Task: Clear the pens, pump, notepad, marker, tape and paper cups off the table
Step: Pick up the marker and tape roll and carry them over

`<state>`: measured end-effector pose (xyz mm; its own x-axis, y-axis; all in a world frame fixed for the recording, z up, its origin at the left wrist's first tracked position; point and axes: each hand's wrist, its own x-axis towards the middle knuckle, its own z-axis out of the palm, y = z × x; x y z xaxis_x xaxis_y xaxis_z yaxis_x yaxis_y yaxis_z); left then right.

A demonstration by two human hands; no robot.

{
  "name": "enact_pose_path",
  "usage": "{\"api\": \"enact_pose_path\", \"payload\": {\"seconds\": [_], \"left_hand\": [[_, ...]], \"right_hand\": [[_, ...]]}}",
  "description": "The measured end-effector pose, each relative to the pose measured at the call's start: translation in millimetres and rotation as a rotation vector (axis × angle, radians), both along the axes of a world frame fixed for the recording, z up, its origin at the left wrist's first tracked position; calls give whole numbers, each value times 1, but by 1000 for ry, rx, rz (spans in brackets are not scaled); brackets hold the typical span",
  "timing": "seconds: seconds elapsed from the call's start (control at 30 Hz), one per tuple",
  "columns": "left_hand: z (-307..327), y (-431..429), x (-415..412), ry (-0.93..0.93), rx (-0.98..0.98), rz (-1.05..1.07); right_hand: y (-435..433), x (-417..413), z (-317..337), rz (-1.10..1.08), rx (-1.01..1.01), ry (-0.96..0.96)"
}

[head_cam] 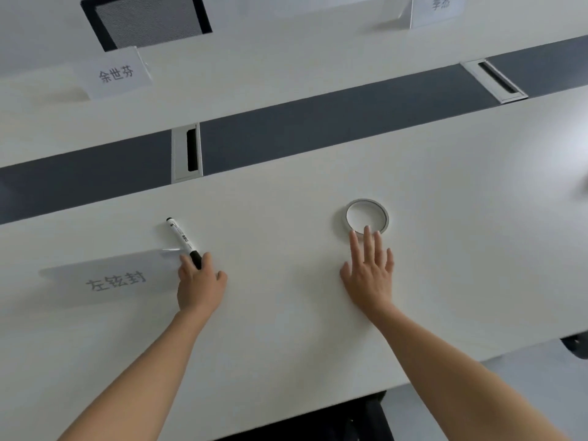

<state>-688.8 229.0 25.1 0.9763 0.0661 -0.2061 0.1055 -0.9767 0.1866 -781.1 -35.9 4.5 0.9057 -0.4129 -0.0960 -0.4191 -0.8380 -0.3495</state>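
White table point(286, 313), cylindrical marker point(183, 238), ring-shaped tape point(366, 202)

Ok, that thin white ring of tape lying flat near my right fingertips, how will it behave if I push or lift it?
The thin white tape ring looks nearly used up, so probably very light. Lying flat on the smooth white table, it should slide rather than roll. Set on edge, it likely rolls.

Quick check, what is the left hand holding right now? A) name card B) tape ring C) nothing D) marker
D: the left hand grips the marker by its black end; the open right hand reaches to the tape ring.
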Motion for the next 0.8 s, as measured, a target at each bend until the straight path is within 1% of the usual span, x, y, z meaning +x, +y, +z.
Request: {"api": "enact_pose_path", "payload": {"seconds": [0.1, 0.2, 0.27, 0.3, 0.37, 0.43, 0.5, 0.57, 0.63, 0.8], "left_hand": [[-4, -4, 11, -90, -32, 87], [-4, -8, 17, -140, -95, 205], [-2, -10, 12, -148, -119, 244], [0, -12, 7, -147, -127, 254], [3, -16, -11, -135, -137, 237], [5, -17, -36, -106, -145, 180], [6, -14, -60, -74, -162, 120], [11, -8, -79, -54, -204, 116], [23, 3, -92, -70, -256, 167], [57, 33, -117, -186, -374, 263]], "right_hand": [[-4, 9, -1, -55, 29, 91], [-5, 12, -1, -68, 42, 124], [-5, 10, -1, -72, 35, 125], [-5, 9, -2, -72, 22, 118], [-6, 8, -5, -78, 2, 44], [-5, 6, -9, -74, -12, -65], [-6, 4, -14, -61, -24, -116], [-7, 3, -14, -48, -24, -105], [-7, 4, -14, -33, 7, -100], [-8, 5, -14, 13, -33, -117]]}}
